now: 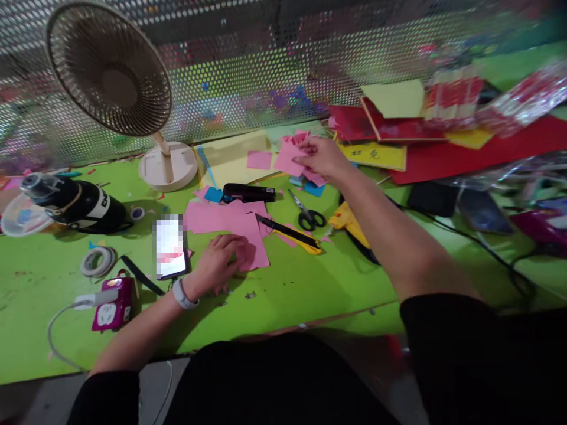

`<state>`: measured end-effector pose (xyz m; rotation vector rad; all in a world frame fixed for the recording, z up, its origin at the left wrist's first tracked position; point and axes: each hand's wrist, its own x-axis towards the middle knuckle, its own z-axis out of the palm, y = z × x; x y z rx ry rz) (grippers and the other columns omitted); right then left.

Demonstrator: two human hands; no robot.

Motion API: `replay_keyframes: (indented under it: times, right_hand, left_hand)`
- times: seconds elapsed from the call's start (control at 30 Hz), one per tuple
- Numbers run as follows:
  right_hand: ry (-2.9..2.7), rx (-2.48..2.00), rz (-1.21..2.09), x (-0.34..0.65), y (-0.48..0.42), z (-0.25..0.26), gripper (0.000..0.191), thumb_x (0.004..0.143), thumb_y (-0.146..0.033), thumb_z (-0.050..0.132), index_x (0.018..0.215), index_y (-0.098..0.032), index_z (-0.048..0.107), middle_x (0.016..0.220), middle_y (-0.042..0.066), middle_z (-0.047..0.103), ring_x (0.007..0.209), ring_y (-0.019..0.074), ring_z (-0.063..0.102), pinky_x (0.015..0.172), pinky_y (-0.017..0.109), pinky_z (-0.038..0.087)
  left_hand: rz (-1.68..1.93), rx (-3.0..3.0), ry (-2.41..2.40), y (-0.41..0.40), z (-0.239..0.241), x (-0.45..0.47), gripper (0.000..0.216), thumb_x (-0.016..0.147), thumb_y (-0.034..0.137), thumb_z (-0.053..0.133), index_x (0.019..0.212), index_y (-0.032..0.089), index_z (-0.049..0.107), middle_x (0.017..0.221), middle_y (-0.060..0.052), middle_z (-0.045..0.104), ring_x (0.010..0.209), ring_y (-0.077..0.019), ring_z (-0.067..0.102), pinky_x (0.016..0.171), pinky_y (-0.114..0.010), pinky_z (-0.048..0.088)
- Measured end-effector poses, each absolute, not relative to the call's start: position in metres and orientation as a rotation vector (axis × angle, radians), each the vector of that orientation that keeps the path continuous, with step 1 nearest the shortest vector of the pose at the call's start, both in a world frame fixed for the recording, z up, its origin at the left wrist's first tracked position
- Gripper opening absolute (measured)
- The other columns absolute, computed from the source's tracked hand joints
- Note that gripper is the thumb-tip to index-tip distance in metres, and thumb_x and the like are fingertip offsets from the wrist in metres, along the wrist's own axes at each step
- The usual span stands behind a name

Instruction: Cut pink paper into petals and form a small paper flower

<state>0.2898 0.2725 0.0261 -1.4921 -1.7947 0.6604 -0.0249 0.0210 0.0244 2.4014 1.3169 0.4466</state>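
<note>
On the green desk [301,295], seen from the head camera, a person worked with two bare hands. The right hand [326,158] reached out to a little heap of pink pieces [287,158] at the back. Its thumb and fingers were bent over the heap, but I could not tell if they were pinching a piece. The left hand [218,264] lay on the big pink paper [212,217] nearer the person. Its fingers were a bit curled, loose and not pinching anything. That wrist wore a pale band [183,295].

A pink square [259,160] sat just left of the heap, on a pale yellow sheet [234,147]. Below the heap were a black stapler [248,193], some scissors [312,219] and a cutting knife [301,239] with a yellow handle. The knife's tip reached over the pink paper. A yellow glue gun [353,227] lay under the right arm.

Left of the left hand was a phone [172,248] with a bright, blurry screen. Farther left were a roll of tape [97,261], a purple plug box [113,304] and a black bottle [95,203]. A fan [119,88] stood at the back. Red paper [491,150] covered the right end, near some shiny wrap [527,97].
</note>
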Motion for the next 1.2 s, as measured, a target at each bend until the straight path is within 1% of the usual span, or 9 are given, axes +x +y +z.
replay_keyframes:
  times: [0.17,0.33,0.47,0.63,0.73,0.87,0.97,1.1,1.2]
  right_hand:
    - [-1.912,-1.528,0.775,0.242,0.309,0.034,0.038,0.075,-0.023,0.076,0.112,-0.016,0.068,0.104,0.011,0.070,0.088,0.0266,0.067,0.083,0.046,0.057]
    - [-2.154,-1.651,0.331,0.212,0.306,0.045,0.037,0.081,-0.022,0.068,0.116,-0.014,0.069,0.119,0.018,0.068,0.112,0.0348,0.062,0.097,0.050,0.050]
    - [-2.264,-1.423,0.157,0.224,0.240,0.060,0.037,0.091,-0.029,0.058,0.122,-0.011,0.069,0.128,0.022,0.065,0.125,0.0371,0.055,0.107,0.054,0.042]
    - [-2.676,-0.700,0.536,0.247,0.101,0.056,0.036,0.094,-0.034,0.060,0.126,-0.020,0.069,0.126,0.014,0.070,0.115,0.0291,0.064,0.101,0.048,0.052]
    - [-2.816,-0.535,0.401,0.246,0.053,0.036,0.040,0.089,-0.025,0.066,0.127,-0.014,0.069,0.127,0.020,0.069,0.116,0.0334,0.064,0.099,0.052,0.053]
    - [-2.847,-0.505,0.183,0.230,0.046,0.015,0.030,0.092,-0.014,0.056,0.117,-0.013,0.072,0.112,0.019,0.072,0.104,0.0307,0.066,0.094,0.049,0.052]
    - [-2.845,-0.538,0.066,0.225,0.054,0.011,0.030,0.096,-0.012,0.046,0.109,-0.011,0.073,0.102,0.017,0.073,0.095,0.0283,0.065,0.087,0.045,0.052]
    - [-2.835,-0.446,0.190,0.236,0.056,0.016,0.026,0.093,-0.021,0.056,0.111,-0.012,0.073,0.113,0.018,0.071,0.104,0.0292,0.064,0.092,0.046,0.052]
    - [-2.839,-0.409,0.295,0.243,0.054,0.020,0.029,0.090,-0.018,0.059,0.115,-0.017,0.072,0.115,0.015,0.072,0.108,0.0286,0.064,0.096,0.048,0.051]
  left_hand:
    - [0.458,2.412,1.313,0.019,0.023,-0.025,0.036,0.092,0.021,0.066,0.128,0.020,0.061,0.135,-0.008,0.065,0.123,-0.0282,0.058,0.104,-0.051,0.053]
    - [0.481,2.432,1.285,0.018,0.021,-0.026,0.037,0.093,0.016,0.064,0.130,0.018,0.059,0.135,-0.008,0.065,0.122,-0.0265,0.059,0.105,-0.049,0.052]
    - [0.440,2.414,1.297,0.018,0.023,-0.025,0.034,0.095,0.022,0.063,0.129,0.016,0.060,0.135,-0.010,0.065,0.122,-0.0282,0.059,0.105,-0.050,0.051]
    - [0.337,2.415,1.333,0.019,0.026,-0.022,0.037,0.093,0.020,0.060,0.129,0.012,0.061,0.136,-0.015,0.064,0.124,-0.0316,0.058,0.107,-0.051,0.050]
    - [0.337,2.427,1.333,0.020,0.026,-0.022,0.045,0.087,0.013,0.056,0.131,0.017,0.059,0.135,-0.012,0.064,0.124,-0.0297,0.058,0.110,-0.052,0.048]
    - [0.374,2.453,1.295,0.022,0.023,-0.024,0.055,0.078,0.006,0.055,0.131,0.019,0.060,0.136,-0.012,0.063,0.127,-0.0281,0.057,0.112,-0.051,0.047]
    - [0.384,2.457,1.274,0.023,0.023,-0.026,0.052,0.082,0.008,0.056,0.132,0.020,0.061,0.135,-0.011,0.064,0.127,-0.0272,0.058,0.112,-0.050,0.047]
    - [0.338,2.463,1.258,0.025,0.028,-0.027,0.041,0.093,0.018,0.053,0.133,0.021,0.062,0.135,-0.011,0.065,0.127,-0.0263,0.058,0.112,-0.048,0.047]
    - [0.313,2.467,1.249,0.027,0.030,-0.027,0.037,0.096,0.023,0.053,0.132,0.023,0.063,0.133,-0.010,0.065,0.127,-0.0267,0.058,0.111,-0.046,0.047]
